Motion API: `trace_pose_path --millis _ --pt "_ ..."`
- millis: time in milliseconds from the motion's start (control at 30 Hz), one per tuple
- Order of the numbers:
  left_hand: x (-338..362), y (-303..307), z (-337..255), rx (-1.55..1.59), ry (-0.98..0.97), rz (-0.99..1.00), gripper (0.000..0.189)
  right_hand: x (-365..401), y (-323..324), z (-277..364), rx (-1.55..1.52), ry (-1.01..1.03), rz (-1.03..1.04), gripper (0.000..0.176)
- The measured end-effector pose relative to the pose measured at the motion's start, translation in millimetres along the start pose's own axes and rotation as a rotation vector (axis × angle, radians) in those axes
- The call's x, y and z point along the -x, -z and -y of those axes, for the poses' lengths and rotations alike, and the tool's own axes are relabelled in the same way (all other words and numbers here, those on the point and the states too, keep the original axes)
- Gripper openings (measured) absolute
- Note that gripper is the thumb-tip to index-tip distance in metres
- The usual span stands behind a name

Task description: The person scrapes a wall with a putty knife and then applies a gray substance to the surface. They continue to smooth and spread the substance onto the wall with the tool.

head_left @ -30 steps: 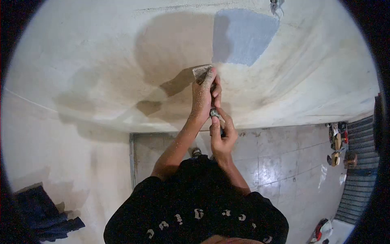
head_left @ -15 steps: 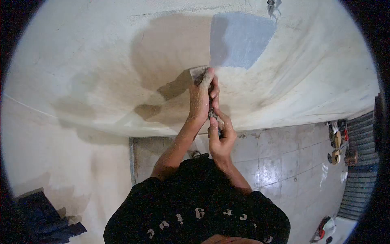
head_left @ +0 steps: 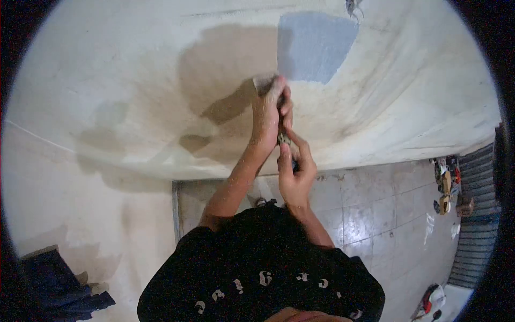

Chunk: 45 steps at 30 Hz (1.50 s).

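A wide metal scraper blade (head_left: 263, 84) lies against the pale wall (head_left: 332, 112), just below and left of a blue-grey painted patch (head_left: 316, 47). My left hand (head_left: 271, 115) is closed round the scraper, with its thumb stretched up beside the blade. Lower down, the fingers of my right hand (head_left: 296, 170) are closed on the rear end of the same tool. Most of the handle is hidden between the two hands. Pale dust speckles my left hand and forearm.
A tiled floor (head_left: 370, 214) stretches below the wall. Dark cloth (head_left: 59, 284) is at the lower left. Several items (head_left: 444, 188) sit at the right beside a corrugated shutter (head_left: 475, 214). A small fitting (head_left: 352, 6) juts from the wall's top.
Both hands and the scraper have moved slightly up the wall, closer to the blue-grey patch. The grip looks the same.
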State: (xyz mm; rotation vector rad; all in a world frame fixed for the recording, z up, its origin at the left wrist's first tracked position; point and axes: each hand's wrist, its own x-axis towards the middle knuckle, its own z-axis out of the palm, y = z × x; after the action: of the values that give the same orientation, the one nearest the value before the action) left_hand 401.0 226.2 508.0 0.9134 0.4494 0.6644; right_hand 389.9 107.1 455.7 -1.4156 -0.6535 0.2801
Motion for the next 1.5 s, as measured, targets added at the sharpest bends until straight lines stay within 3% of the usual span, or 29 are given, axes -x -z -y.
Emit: trace_pose_path --millis 167,400,533,867,1000,1100,1167,1200,1233,1267,1300,1333,1367,1433,1500 --pt "-1 -10 -18 -0.036 -0.122 0.07 0.036 -3 -6 12 0.043 0.063 -0.024 0.027" --pt "-1 0 -6 -0.022 -0.023 0.025 0.036 -5 -7 6 0.067 0.134 -0.01 0.029" --pt "1 -3 -7 -0.045 -0.099 0.04 0.036 -2 -6 -1 0.087 0.146 -0.016 0.03" --pt "-1 10 11 0.006 -0.028 0.054 0.036 7 -7 -10 0.037 0.124 -0.01 0.031" --pt "-17 42 44 -0.097 -0.022 0.148 0.037 6 -13 -103 0.059 0.238 -0.068 0.03" --pt "-30 106 128 -0.21 0.13 0.089 0.04 28 0 -169 0.151 0.2 -0.124 0.033" --pt "-30 179 214 -0.382 0.09 -0.102 0.047 58 43 -191 0.578 -0.109 0.06 0.034" --pt "-34 265 290 -0.284 0.489 -0.086 0.055 74 70 -250 0.654 -0.117 0.1 0.034" --pt "0 316 327 -0.473 0.549 -0.068 0.054 101 102 -306 0.75 -0.017 0.091 0.027" --pt "43 361 349 -0.688 0.566 -0.034 0.053 133 130 -332 0.637 -0.033 0.008 0.033" --pt "91 403 360 -0.874 0.573 0.02 0.053 177 174 -380 0.954 -0.396 0.084 0.042" --pt "138 440 362 -0.963 0.597 0.049 0.052 229 230 -440 1.004 -0.588 0.254 0.05" --pt "188 465 351 -1.037 0.626 0.062 0.052 295 295 -502 1.093 -0.811 0.358 0.046" --pt "273 502 326 -1.07 0.715 0.015 0.05 359 355 -467 1.235 -1.029 0.642 0.044" --pt "332 521 297 -1.057 0.824 -0.1 0.049 375 381 -419 1.223 -1.091 0.99 0.043"
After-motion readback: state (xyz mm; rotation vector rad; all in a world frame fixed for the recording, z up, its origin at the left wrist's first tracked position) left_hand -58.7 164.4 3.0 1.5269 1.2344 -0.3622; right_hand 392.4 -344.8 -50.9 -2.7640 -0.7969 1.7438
